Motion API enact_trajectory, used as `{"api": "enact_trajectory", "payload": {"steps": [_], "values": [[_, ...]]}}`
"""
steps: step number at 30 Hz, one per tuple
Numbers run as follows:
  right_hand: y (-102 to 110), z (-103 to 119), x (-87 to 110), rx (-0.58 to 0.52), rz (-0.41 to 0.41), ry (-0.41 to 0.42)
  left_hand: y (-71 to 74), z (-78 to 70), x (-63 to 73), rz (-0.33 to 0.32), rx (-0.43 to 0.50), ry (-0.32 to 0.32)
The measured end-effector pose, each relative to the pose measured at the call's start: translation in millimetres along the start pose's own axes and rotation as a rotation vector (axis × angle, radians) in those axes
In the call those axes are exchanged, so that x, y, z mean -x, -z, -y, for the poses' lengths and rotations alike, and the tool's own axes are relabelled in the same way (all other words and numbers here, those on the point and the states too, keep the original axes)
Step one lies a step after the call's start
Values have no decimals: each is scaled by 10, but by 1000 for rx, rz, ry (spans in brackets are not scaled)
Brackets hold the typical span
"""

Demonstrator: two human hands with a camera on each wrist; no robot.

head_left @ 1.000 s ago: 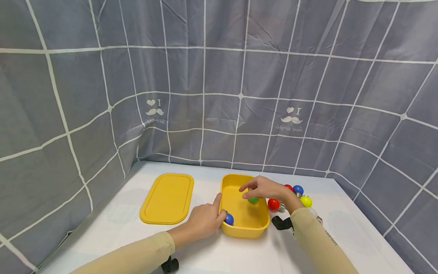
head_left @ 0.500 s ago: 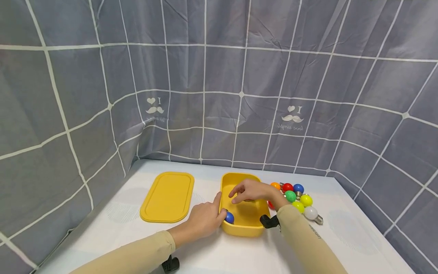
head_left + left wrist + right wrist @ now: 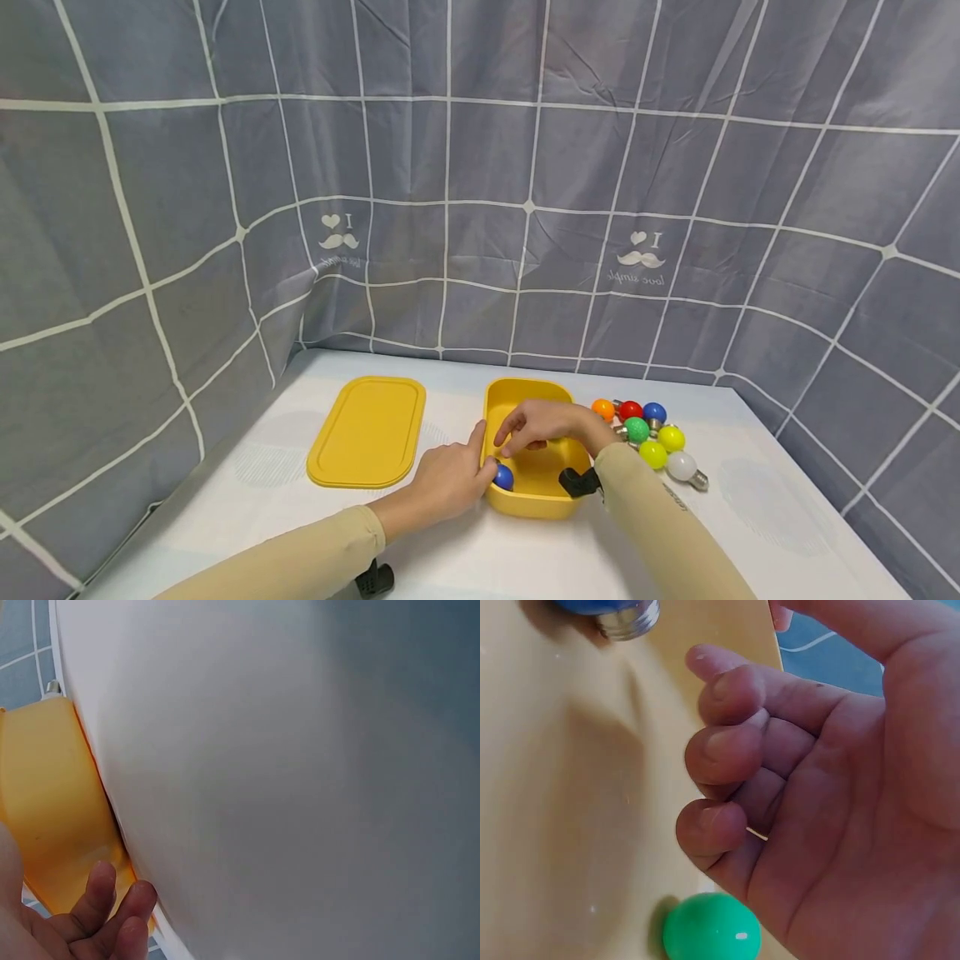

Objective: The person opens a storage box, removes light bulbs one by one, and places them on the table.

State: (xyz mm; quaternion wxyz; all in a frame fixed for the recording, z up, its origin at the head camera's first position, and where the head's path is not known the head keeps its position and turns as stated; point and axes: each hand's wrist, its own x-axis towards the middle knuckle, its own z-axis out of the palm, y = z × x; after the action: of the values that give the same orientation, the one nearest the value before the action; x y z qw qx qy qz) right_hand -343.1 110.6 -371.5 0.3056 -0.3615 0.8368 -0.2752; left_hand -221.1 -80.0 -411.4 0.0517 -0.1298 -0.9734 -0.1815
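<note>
A yellow plastic box (image 3: 534,505) sits in front of me, with a blue light bulb (image 3: 503,477) in its near left corner. My left hand (image 3: 447,481) rests at the left wall, index finger straight along the rim and thumb near the blue bulb. In the left wrist view its other fingers (image 3: 96,900) bend loosely outside the wall. My right hand (image 3: 546,422) hovers inside the box with fingers loosely bent and nothing held, fingertips just beyond the blue bulb. A green bulb (image 3: 711,928) lies under that hand, hidden in the head view; the blue bulb's metal screw base (image 3: 630,621) shows too.
The flat yellow lid (image 3: 367,432) lies left of the box. Right of it is a cluster of several bulbs: orange (image 3: 602,409), red (image 3: 631,410), blue (image 3: 655,412), green (image 3: 637,430), yellow and white (image 3: 681,466). A grey curtain (image 3: 480,250) encloses the table.
My right hand has moved left and toward me inside the box, now covering the green bulb there and uncovering the cluster at right. My left hand has stayed put.
</note>
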Motion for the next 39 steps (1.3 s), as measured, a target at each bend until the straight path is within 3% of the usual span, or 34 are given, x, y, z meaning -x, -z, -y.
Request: {"api": "enact_trajectory", "payload": {"steps": [18, 28, 39], "values": [[-30, -80, -78, -32, 104, -55, 11, -44, -14, -6, -11, 4], [-48, -54, -101, -33, 201, -94, 21, -51, 2, -14, -6, 0], [11, -59, -4, 3, 107, -89, -15, -11, 2, -26, -29, -6]]}}
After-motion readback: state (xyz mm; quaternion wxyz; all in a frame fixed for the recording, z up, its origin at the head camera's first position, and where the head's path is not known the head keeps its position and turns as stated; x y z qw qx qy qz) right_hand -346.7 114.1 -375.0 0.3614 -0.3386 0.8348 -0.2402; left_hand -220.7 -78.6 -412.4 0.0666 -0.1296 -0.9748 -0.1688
